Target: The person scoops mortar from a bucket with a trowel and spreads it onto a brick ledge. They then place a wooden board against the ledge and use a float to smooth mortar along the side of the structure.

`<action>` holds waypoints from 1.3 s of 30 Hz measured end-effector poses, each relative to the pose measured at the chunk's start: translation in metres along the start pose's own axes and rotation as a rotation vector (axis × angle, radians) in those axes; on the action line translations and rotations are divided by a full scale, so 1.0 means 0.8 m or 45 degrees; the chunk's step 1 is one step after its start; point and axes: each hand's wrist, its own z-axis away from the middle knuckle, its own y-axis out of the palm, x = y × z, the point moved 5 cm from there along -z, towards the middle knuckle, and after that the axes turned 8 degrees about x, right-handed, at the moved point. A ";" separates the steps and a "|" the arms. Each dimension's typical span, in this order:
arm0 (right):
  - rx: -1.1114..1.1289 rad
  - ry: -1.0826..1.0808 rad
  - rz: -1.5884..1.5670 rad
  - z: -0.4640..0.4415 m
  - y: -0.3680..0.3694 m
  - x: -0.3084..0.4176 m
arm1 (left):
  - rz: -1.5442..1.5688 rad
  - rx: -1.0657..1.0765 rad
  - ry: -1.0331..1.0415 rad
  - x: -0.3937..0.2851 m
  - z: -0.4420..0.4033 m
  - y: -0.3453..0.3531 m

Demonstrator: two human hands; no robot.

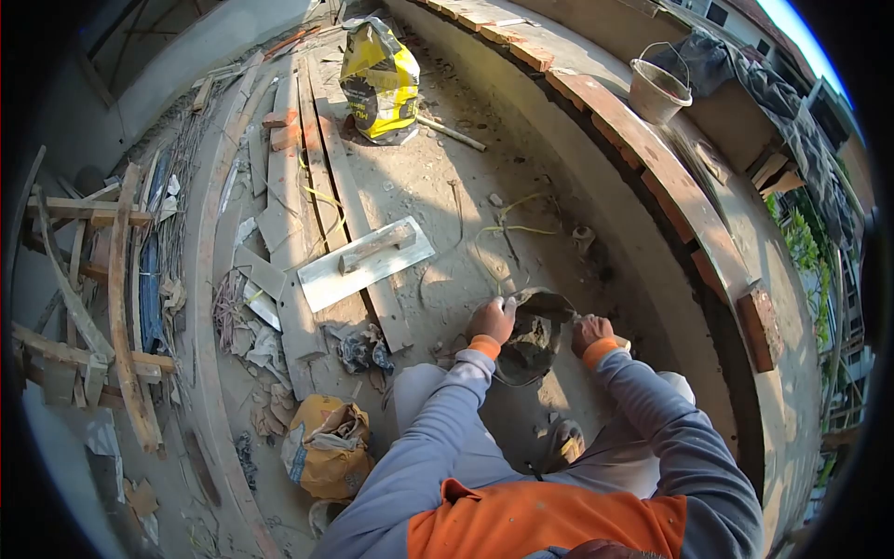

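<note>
Between my knees stands a dark bucket (511, 370) with grey, mortar-like material (532, 337) inside. My left hand (494, 320) is closed on the near-left part of its rim, thumb on top. At the bucket's right side my right hand (589, 333) is wrapped around a tool whose pale handle end (622, 344) sticks out past the palm. The working end of that tool is hard to make out against the bucket. Ahead and to the left, a wide plastering float (366, 263) with a raised wooden grip lies across some planks.
Long planks (284, 196) run along the floor at left, beside a pile of scrap wood (93, 279). A yellow-black bag (382, 79) stands ahead; a crumpled paper sack (328, 447) sits near my left leg. A brick-topped low wall (643, 140) curves along the right, with a white bucket (659, 90) on it.
</note>
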 end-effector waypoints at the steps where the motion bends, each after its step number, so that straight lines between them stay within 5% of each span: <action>1: -0.043 0.048 0.031 -0.024 0.028 -0.010 | 0.005 -0.005 0.021 -0.003 0.001 -0.002; 3: -0.095 0.083 0.050 -0.036 0.054 -0.005 | -0.005 -0.018 0.038 0.000 0.002 -0.006; 6: 0.283 -0.130 0.110 -0.033 0.085 0.042 | 0.134 -0.047 0.078 0.002 0.010 -0.021; 10: 0.448 -0.198 -0.167 -0.019 0.072 0.055 | 0.151 -0.088 0.136 0.010 0.022 -0.027; 12: 0.545 -0.398 0.050 -0.024 0.084 0.072 | 0.183 -0.098 0.092 0.018 0.021 -0.034; 15: 0.846 -0.105 -0.279 -0.019 0.090 0.062 | 0.206 -0.132 0.015 0.024 0.018 -0.029; 17: 0.621 -0.209 -0.470 -0.022 0.105 0.061 | 0.177 -0.113 0.029 0.022 0.014 -0.023; 19: 0.694 -0.394 -0.690 -0.013 0.101 0.076 | 0.177 -0.072 0.037 0.017 0.014 -0.027; 22: 0.693 -0.229 -0.868 0.000 0.095 0.069 | 0.181 -0.064 -0.011 0.014 0.013 -0.028; 24: 0.338 -0.421 -0.339 0.013 0.056 0.069 | 0.141 -0.037 -0.044 0.017 0.010 -0.025; 29: -0.077 -0.303 -0.012 0.019 0.004 0.029 | 0.133 -0.142 -0.149 0.030 -0.002 -0.013; 33: -0.474 -0.098 0.481 -0.063 0.091 -0.023 | 0.121 -0.219 -0.102 0.023 0.002 -0.013; 37: 0.145 -0.076 0.150 -0.053 0.085 0.013 | 0.003 -0.101 0.018 0.009 0.012 -0.004; 39: 0.208 -0.150 0.175 -0.039 0.082 0.016 | -0.027 -0.029 0.035 0.003 0.021 -0.004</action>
